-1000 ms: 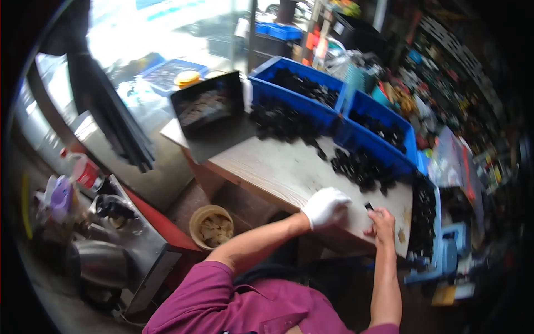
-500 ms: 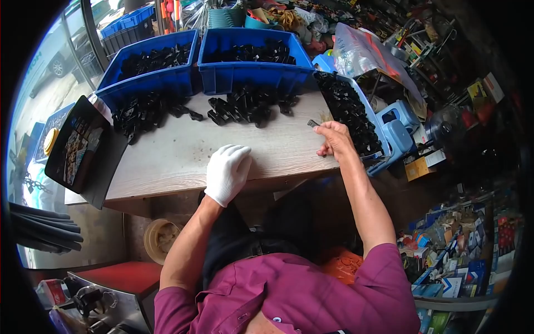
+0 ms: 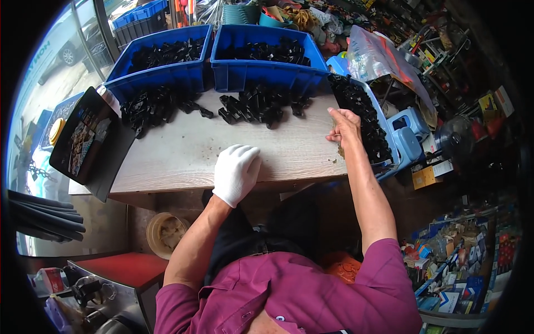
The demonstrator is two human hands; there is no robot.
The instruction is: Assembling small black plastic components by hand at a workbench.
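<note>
My left hand [image 3: 237, 171], in a white knitted glove, rests at the table's front edge. Its fingers are curled under, so whatever might be inside is hidden. My bare right hand [image 3: 347, 127] is over the right end of the table, beside a light-blue tray [image 3: 391, 146] full of black parts. Its fingers are drawn together, and I cannot make out anything between them. Loose piles of small black parts [image 3: 253, 107] lie along the far side of the table [image 3: 183, 145], in front of two blue bins holding more of them.
The left blue bin [image 3: 156, 82] and right blue bin [image 3: 267, 75] stand along the back. A dark tablet-like screen in a case [image 3: 83, 142] leans at the table's left end. A light-blue stool [image 3: 409, 145] is beyond the tray; a round tub [image 3: 161, 247] stands below.
The small dark piece seen earlier at my right fingertips no longer shows. My right hand has shifted slightly away from me. The whole view has swung a little; my left hand keeps its place.
</note>
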